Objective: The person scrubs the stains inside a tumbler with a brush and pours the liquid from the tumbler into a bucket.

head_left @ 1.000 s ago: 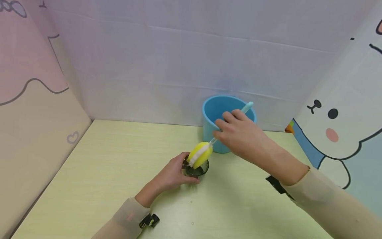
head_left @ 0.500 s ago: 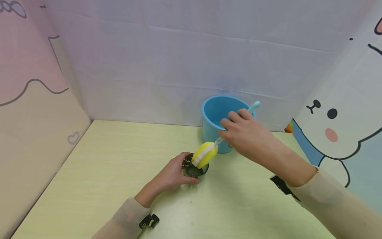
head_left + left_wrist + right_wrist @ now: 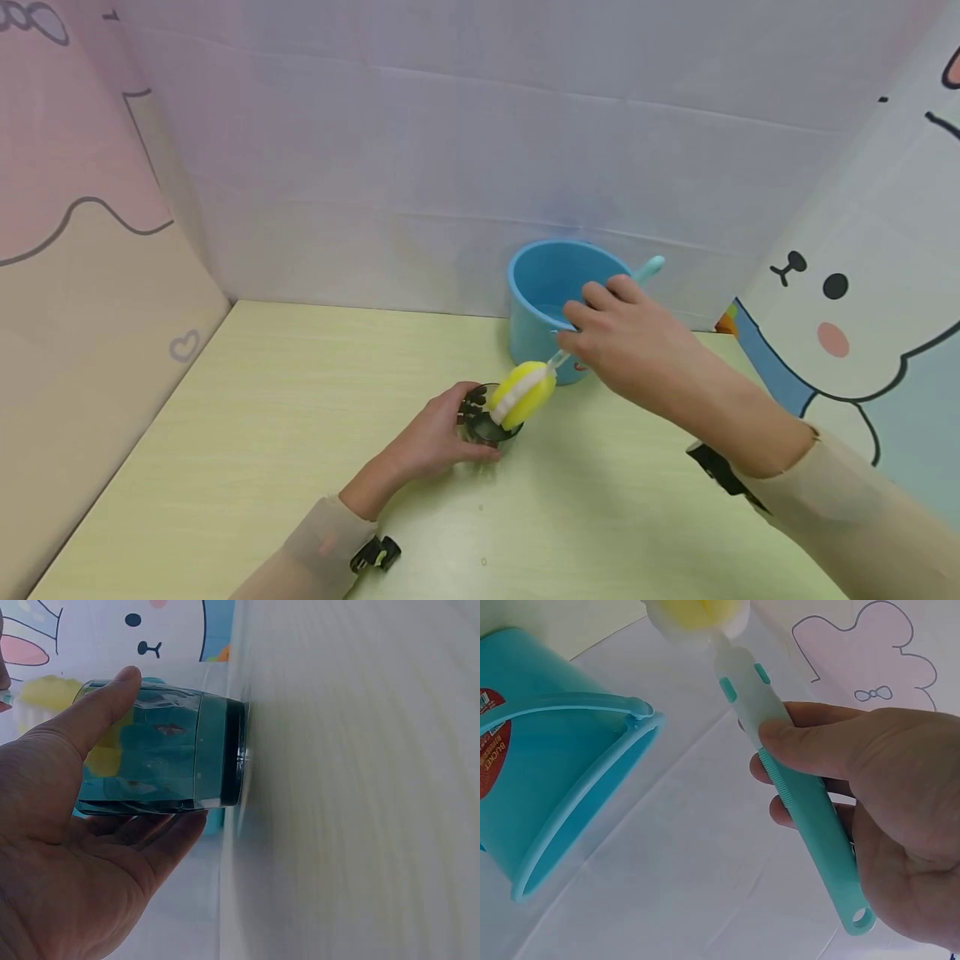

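A dark tinted glass (image 3: 482, 429) stands upright on the table, its mouth up. My left hand (image 3: 433, 432) holds it from the left side, thumb and fingers around its wall. In my right hand (image 3: 637, 346) is a sponge cup brush, gripped by its teal handle (image 3: 817, 825), thumb laid along it. The brush's yellow and white sponge head (image 3: 525, 393) slants down, with its lower end at the glass's mouth. In the left wrist view, yellow shows through the glass wall (image 3: 161, 750); how deep the sponge sits is hard to tell.
Behind the right hand, a blue bucket (image 3: 534, 337) stands on the table (image 3: 322, 375) near the white back wall (image 3: 375, 167). Its handle (image 3: 562, 703) hangs against its side. Printed side panels flank the table on the left and right.
My right hand has shifted right and a little toward me with the brush. The sponge head has moved from the left of the glass's mouth toward its right side. Left hand and glass stay put.
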`<state>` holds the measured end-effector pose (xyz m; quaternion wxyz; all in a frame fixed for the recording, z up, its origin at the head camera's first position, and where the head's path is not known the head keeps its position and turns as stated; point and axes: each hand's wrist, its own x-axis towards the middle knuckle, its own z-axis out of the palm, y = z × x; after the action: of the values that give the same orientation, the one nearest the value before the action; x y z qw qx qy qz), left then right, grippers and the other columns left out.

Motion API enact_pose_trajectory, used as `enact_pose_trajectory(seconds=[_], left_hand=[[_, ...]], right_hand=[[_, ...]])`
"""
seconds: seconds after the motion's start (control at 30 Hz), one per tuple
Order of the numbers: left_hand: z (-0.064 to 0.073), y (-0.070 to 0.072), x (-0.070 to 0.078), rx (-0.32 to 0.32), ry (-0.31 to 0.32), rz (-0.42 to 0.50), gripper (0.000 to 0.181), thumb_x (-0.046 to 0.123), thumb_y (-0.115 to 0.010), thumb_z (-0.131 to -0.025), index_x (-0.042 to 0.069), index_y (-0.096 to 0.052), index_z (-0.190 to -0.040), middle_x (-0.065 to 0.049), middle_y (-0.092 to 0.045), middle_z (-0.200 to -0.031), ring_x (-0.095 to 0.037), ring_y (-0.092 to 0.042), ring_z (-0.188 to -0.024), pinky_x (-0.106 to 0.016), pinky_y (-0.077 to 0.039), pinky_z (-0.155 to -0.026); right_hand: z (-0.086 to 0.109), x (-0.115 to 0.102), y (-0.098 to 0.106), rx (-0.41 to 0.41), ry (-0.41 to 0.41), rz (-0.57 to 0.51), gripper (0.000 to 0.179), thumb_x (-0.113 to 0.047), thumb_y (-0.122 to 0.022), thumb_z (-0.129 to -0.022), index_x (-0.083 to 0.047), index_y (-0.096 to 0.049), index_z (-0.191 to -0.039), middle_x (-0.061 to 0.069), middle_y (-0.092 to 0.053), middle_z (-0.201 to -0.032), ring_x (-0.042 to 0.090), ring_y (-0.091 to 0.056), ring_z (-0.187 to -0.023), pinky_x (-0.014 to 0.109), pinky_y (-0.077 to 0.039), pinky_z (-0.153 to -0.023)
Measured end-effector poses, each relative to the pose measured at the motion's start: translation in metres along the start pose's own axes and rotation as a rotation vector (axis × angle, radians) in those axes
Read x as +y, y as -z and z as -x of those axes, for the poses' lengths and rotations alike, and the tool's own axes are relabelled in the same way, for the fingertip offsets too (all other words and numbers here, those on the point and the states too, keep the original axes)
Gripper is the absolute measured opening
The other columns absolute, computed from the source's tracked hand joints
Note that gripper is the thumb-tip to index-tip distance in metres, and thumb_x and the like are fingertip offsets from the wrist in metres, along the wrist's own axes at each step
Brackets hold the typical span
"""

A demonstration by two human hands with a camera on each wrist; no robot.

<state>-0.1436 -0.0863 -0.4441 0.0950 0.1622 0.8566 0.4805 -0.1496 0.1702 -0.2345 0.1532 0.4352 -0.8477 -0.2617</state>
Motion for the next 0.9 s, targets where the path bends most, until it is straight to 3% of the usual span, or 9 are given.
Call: enact_pose_trajectory(seconds=[0.57,0.9], left_hand=[[-0.0003,0.0001,-0.0002,-0.005,-0.002,0.005,0.096,0.032,-0.099,-0.077,0.007,-0.046,-0.153,-0.008,-0.058,-0.145,-0.028,-0.056,-0.135,-0.048,-0.049,-0.111],[-0.0006,-0.0007,0.0007,-0.011,-0.002,0.027,0.094,0.031,-0.099,-0.078,0.008,-0.046,-0.153,-0.007,-0.058,-0.146,-0.028,-0.057,-0.134,-0.049,-0.049,-0.112]], right_hand=[[0.0022,-0.0035,0.0054,0.020,0.024,-0.005,0.016,-0.020,-0.089,-0.089,-0.019,-0.076,-0.100,0.001,-0.049,-0.082,0.023,-0.040,-0.082,0.039,-0.036,-0.079],[-0.0028,-0.0092,0.0049,0.034,0.028,-0.021,0.021,-0.020,-0.091,-0.086,-0.020,-0.078,-0.102,0.002,-0.054,-0.085,0.024,-0.043,-0.084,0.039,-0.037,-0.079]])
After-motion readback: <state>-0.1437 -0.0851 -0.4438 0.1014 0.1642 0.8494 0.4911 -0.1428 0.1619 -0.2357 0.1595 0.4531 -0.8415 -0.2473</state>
